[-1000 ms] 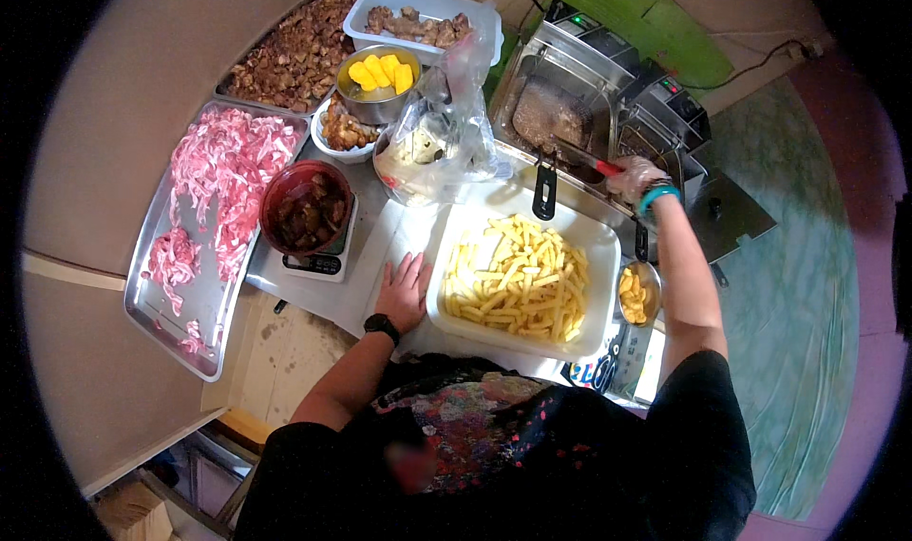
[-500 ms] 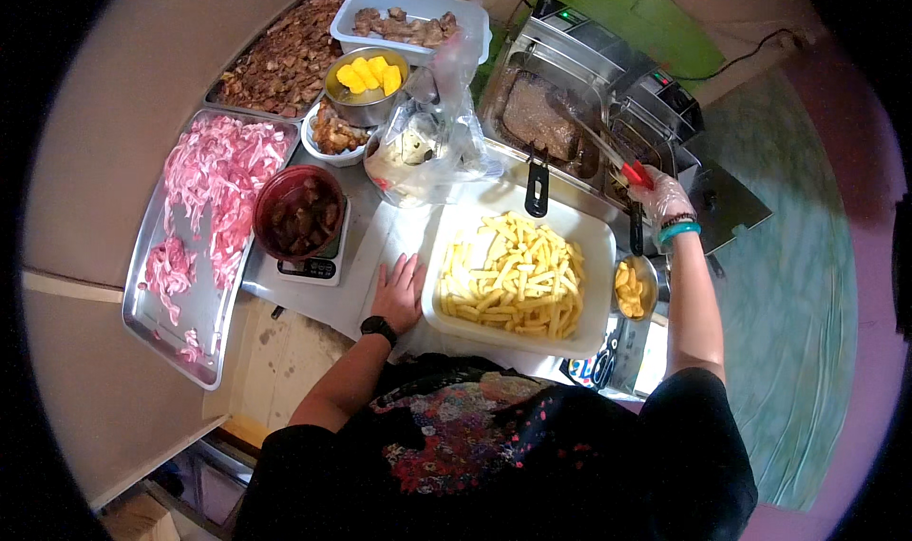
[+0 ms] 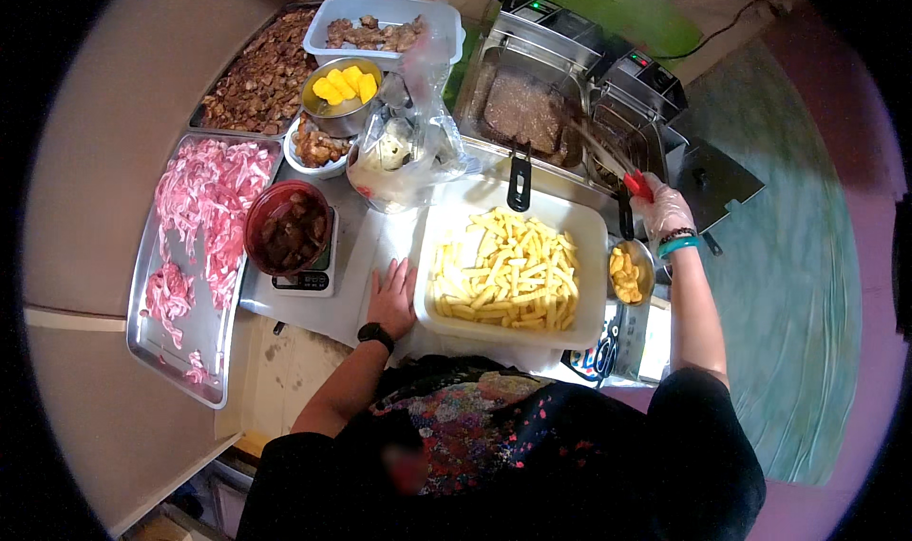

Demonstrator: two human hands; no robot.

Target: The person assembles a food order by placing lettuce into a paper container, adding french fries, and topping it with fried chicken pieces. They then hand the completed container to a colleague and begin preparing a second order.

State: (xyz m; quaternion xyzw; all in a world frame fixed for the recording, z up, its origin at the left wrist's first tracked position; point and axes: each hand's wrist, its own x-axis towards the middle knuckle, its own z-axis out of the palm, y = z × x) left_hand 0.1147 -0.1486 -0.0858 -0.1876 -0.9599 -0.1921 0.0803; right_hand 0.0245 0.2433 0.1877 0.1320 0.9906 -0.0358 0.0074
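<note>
My right hand, in a clear plastic glove, is closed around red-handled tongs. The metal arms of the tongs reach over the right-hand basin of the double deep fryer; their tips are hard to make out. A frying basket with a black handle sits in the left basin, where brown oil is bubbling. Bare and flat on the table, my left hand has its fingers spread beside a white tub. Pale French fries fill much of that tub.
Left stands a metal tray of raw pink meat, next to a red bowl on a kitchen scale. Behind are a plastic bag and a yellow-filled steel bowl. A small bowl of golden pieces sits below my right hand.
The view has shifted slightly. Relative to the fryer, my right hand and the tongs have moved a little right and toward me. My left hand stays flat on the table.
</note>
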